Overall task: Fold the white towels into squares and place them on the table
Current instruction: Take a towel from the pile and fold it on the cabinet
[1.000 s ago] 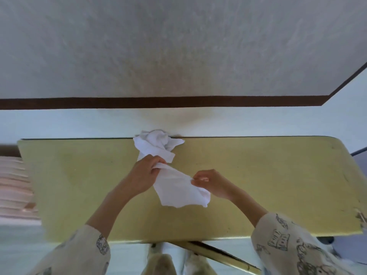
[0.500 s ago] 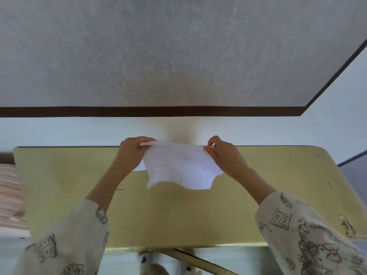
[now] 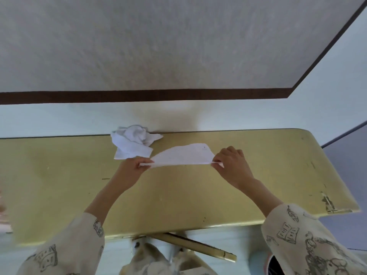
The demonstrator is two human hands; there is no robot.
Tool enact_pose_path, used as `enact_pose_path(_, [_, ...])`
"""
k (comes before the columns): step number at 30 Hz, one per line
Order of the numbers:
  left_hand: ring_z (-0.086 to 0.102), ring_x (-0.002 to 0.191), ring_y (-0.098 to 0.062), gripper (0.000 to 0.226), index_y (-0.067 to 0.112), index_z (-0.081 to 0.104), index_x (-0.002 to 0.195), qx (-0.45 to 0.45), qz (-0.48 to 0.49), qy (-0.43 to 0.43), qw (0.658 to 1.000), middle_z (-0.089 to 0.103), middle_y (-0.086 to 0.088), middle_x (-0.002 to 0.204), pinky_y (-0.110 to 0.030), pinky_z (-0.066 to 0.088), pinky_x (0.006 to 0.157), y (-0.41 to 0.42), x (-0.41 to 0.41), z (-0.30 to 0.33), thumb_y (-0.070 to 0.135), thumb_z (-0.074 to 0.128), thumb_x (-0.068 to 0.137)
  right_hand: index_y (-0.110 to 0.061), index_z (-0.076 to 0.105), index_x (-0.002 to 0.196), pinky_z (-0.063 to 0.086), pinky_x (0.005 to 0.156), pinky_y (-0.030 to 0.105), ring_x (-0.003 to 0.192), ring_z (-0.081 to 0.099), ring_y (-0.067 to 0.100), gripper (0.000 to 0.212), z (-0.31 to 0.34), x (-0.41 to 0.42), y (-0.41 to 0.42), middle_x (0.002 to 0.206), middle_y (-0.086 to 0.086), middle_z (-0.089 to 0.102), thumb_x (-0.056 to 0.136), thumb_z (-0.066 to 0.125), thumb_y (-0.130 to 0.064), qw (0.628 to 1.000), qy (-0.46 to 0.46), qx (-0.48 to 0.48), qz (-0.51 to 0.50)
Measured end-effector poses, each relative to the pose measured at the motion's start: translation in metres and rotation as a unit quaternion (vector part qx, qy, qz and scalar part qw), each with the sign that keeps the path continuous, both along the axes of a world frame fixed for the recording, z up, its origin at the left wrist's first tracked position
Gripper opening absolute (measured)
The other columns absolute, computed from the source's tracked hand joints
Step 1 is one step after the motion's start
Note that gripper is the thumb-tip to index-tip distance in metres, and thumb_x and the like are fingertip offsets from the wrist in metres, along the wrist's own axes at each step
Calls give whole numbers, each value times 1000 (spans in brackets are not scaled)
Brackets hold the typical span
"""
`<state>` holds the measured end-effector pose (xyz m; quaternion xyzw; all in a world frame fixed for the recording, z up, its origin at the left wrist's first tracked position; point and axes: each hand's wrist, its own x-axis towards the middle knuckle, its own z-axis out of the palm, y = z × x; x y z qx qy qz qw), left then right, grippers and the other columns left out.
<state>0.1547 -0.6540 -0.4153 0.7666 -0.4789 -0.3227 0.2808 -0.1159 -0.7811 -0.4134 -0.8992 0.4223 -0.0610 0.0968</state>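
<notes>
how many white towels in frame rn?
2. One towel stretched between the left hand and right hand above the table; one crumpled pile at the far edge, which may hide more.

— What stands behind the scuffed yellow-green tabletop (image 3: 178,195)?
— A textured off-white wall (image 3: 158,46) above a dark brown band (image 3: 139,95), then pale paint.
— And underneath?
— A brass-coloured leg (image 3: 198,246).

A yellow table (image 3: 178,195) (scuffed at its right edge) carries a crumpled white towel (image 3: 133,142) at its far edge.
</notes>
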Motion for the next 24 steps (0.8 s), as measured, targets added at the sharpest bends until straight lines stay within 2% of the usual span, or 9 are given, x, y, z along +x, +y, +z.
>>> enact_pose_path(4, [60, 85, -15, 22, 15, 66, 109, 131, -85, 38, 987, 65, 2, 94, -12, 38, 68, 41, -14, -65, 14, 50, 95, -17, 65, 104, 35, 89, 28, 106, 49, 19, 23, -48, -20, 32, 106, 0, 62, 95, 47, -29, 983, 74, 166, -8])
enact_pose_path(7, [56, 86, -12, 21, 17, 62, 107, 193, -118, 83, 970, 62, 3, 95, -6, 36, 66, 60, -24, -88, 15, 43, 97, -15, 65, 107, 37, 88, 28, 108, 50, 19, 23, -69, -28, 46, 111, 1, 62, 94, 50, -27, 964, 100, 245, -39])
enact_pose_path(10, [49, 75, -15, 20, 14, 62, 85, 216, -86, 111, 966, 57, -1, 80, -14, 33, 60, 61, -25, -99, 15, 45, 97, -9, 67, 104, 37, 79, 22, 111, 55, 18, 21, -79, -30, 48, 116, 1, 63, 91, 57, -23, 932, 17, 337, -129])
enact_pose_path(12, [47, 75, -16, 18, 11, 62, 81, 207, -36, 124, 970, 55, -4, 77, -19, 32, 60, 55, -23, -100, 14, 50, 95, -7, 67, 100, 39, 69, 21, 106, 59, 20, 21, -84, -26, 42, 111, 3, 65, 88, 62, -24, 900, -53, 383, -200])
enact_pose_path(16, [55, 73, -7, 11, 15, 66, 96, 157, 53, 186, 968, 63, 3, 81, -11, 42, 65, 37, -18, -100, 11, 56, 91, -7, 66, 92, 39, 64, 23, 90, 57, 19, 14, -97, -15, 22, 95, 4, 63, 85, 66, -19, 852, -146, 408, -294])
enact_pose_path(19, [60, 77, -10, 10, 11, 65, 92, 142, 101, 222, 959, 65, 2, 84, -20, 48, 73, 26, -18, -107, 13, 55, 92, -10, 65, 88, 37, 62, 25, 85, 54, 17, 7, -110, -8, 11, 89, 2, 61, 84, 65, -15, 838, -167, 399, -332])
enact_pose_path(21, [58, 76, -15, 21, 4, 64, 89, 144, 118, 220, 957, 64, -3, 83, -29, 49, 76, 21, -16, -117, 17, 50, 95, -9, 66, 96, 37, 72, 24, 89, 53, 15, 12, -117, -4, 6, 95, 0, 60, 86, 62, -12, 841, -161, 399, -328])
enact_pose_path(24, [54, 80, -20, 37, -8, 58, 94, 147, 142, 209, 956, 59, -11, 85, -41, 47, 76, 16, -13, -132, 25, 41, 98, -7, 64, 111, 37, 73, 23, 88, 51, 14, 23, -126, 1, -3, 100, 0, 56, 89, 57, -9, 846, -157, 391, -327])
